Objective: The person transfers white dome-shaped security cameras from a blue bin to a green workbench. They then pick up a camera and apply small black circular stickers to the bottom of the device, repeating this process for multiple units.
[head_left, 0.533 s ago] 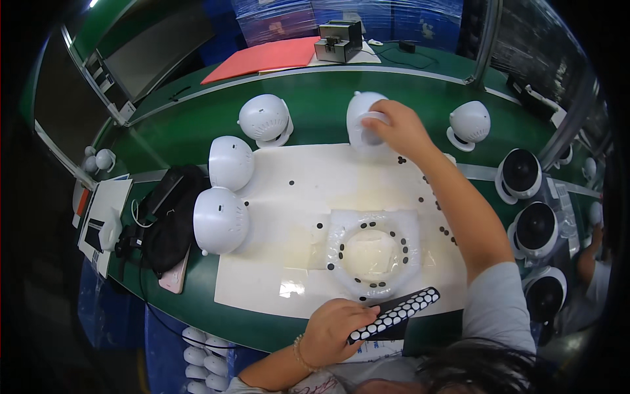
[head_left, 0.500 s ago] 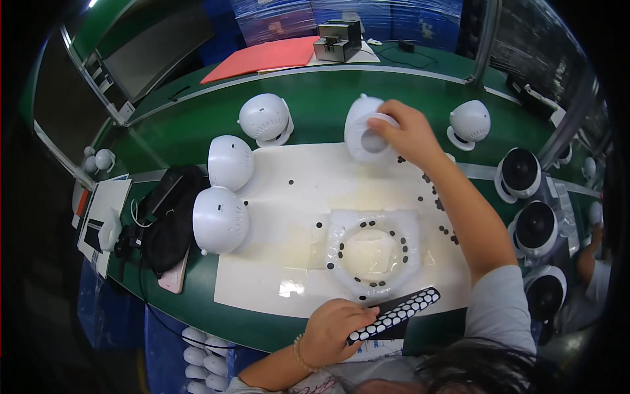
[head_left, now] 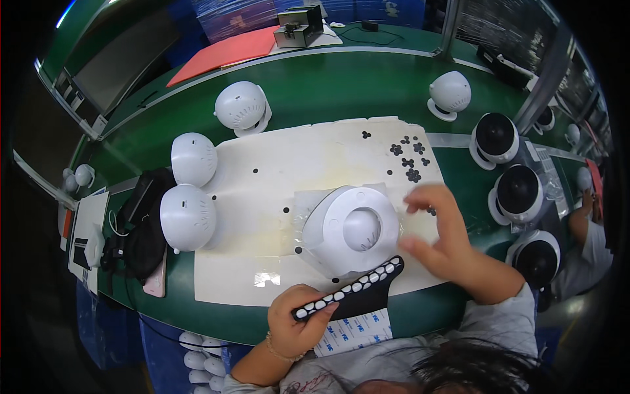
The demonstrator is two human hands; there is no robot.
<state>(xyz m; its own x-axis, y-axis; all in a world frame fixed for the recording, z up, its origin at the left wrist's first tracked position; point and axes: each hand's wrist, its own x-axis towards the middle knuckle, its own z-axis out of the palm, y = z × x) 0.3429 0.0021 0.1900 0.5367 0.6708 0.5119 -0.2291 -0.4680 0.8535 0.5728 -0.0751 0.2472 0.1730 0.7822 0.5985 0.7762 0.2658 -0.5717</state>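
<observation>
My left hand grips a folded black sheet whose upper edge carries a row of white round dots. Beyond the sheet, a white rounded camera housing lies base up in the middle of the paper mat. Its ring-shaped base faces me, and the padded ring seen earlier under that spot is largely hidden. To the right of the base, my right hand is open, thumb and fingers apart, holding nothing.
Small black round pads lie in clusters at the mat's far right. Several white housings stand left and behind; black-fronted ones line the right. A black bag and cables sit left. Blue-printed white backing lies at the front.
My right hand has brought the white housing from the far side to the padded ring, set it base up and let go. The view has shifted; my left hand still holds the black sheet.
</observation>
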